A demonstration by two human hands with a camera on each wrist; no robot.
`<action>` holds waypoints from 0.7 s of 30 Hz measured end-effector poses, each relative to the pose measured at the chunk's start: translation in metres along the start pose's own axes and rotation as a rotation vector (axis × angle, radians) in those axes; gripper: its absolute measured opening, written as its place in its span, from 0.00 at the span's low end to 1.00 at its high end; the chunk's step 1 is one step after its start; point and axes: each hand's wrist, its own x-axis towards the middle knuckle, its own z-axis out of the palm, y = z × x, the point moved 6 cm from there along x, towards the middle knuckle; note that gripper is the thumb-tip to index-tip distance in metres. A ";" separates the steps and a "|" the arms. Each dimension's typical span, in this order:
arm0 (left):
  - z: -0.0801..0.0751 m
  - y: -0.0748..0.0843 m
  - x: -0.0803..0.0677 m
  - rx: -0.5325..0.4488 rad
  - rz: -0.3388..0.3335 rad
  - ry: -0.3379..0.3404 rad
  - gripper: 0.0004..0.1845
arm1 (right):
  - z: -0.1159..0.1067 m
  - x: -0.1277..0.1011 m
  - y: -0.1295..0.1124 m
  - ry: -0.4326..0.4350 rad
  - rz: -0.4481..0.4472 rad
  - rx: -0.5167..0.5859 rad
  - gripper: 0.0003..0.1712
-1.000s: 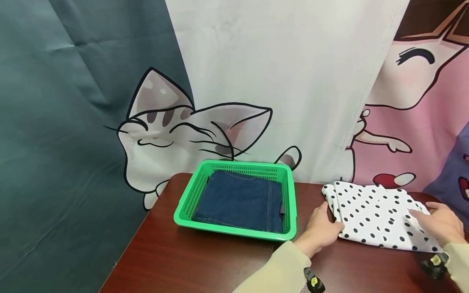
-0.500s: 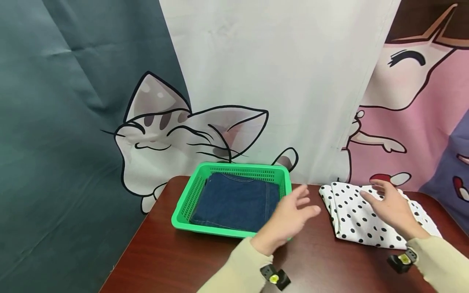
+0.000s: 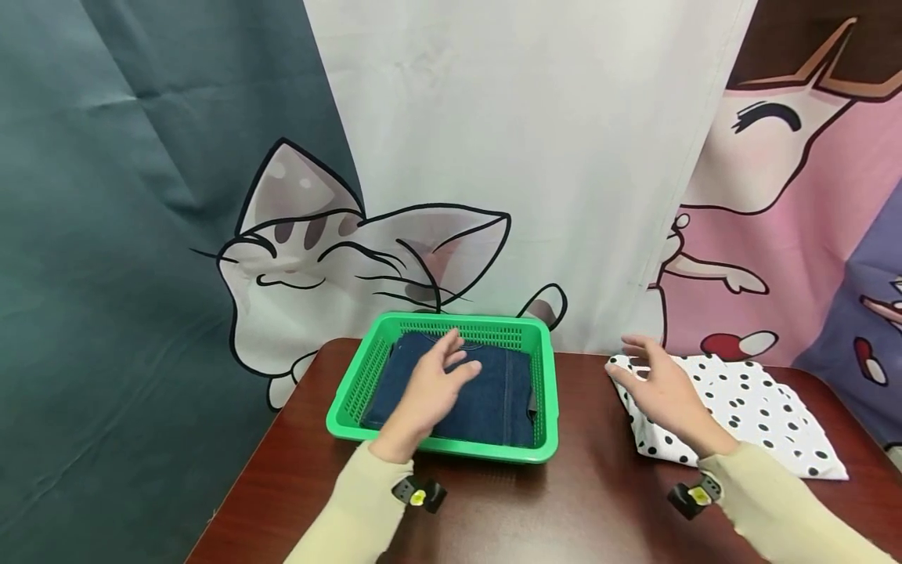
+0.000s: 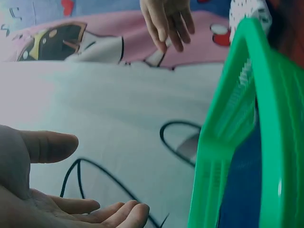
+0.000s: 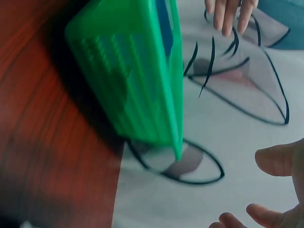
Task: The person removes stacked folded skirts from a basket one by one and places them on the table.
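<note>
- Folded denim cloth (image 3: 486, 399), dark blue, a flat rectangle with visible stitched seams and a small dark grey patch showing at its right edge, lies inside a basket at the left of the table.
- The green basket (image 3: 479, 452) is shallow and rectangular, glossy and plastic-looking, with rounded corners, a smooth rim and slotted walls.
- The left hand (image 3: 427, 395) is over the basket, apart from it, holding nothing; its thumb stands wide of the fingers, which are slightly bent.
- The right hand (image 3: 665, 392) is over the left end of a spotted cloth, also holding nothing, thumb and fingers wide apart in a loose curve.
- The spotted cloth (image 3: 764, 419), white with black dots, is folded into a soft, layered, slightly rumpled slab at the far right of the table, well apart from the basket.
- Both arms wear pale cream sleeves (image 3: 352, 501), with a small black device (image 3: 696, 497) bearing a yellow spot at each wrist.
- The table (image 3: 578, 501) is reddish-brown with a wood-like grain and a soft sheen.
- Behind, a creased fabric backdrop (image 3: 564, 133) shows a black-outlined smiling cat at left and cartoon figures on pink at right.
</note>
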 end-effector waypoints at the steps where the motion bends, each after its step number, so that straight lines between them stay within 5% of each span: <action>1: -0.007 -0.001 -0.001 0.018 -0.008 0.009 0.37 | 0.004 0.000 -0.005 -0.003 -0.006 0.008 0.38; 12: -0.056 -0.028 0.008 0.227 -0.114 0.093 0.40 | 0.046 0.002 -0.042 -0.081 -0.044 0.125 0.35; 21: -0.089 -0.052 0.016 0.294 -0.222 0.082 0.42 | 0.076 0.004 -0.062 -0.232 0.003 0.205 0.37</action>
